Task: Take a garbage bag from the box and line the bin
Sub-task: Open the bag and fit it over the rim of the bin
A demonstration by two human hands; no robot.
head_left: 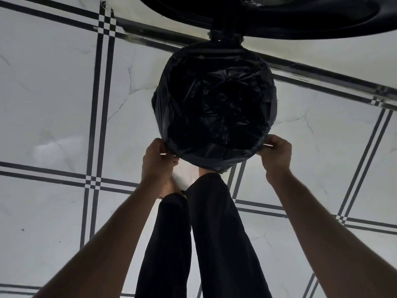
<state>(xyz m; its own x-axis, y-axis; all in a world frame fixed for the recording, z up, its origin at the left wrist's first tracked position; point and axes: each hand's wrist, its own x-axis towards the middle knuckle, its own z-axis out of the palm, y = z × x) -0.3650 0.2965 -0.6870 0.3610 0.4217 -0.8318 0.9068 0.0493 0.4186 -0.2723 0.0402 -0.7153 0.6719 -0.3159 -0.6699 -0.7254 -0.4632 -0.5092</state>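
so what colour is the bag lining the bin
Black, glossy and crinkled; the garbage bag shows best in the head view, its only view.

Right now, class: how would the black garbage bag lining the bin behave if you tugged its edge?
The garbage bag looks thin and floppy: it is crumpled into folds inside the bin. It probably stretches and may slip, since both the left hand and right hand pinch its edge over the rim. Probably very light.

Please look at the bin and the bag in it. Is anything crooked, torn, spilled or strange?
Nothing stands out. The black garbage bag is open inside the round bin, its edge folded over the rim all around. The left hand and right hand grip the edge at the near side. No tear or spill shows on the tiled floor.
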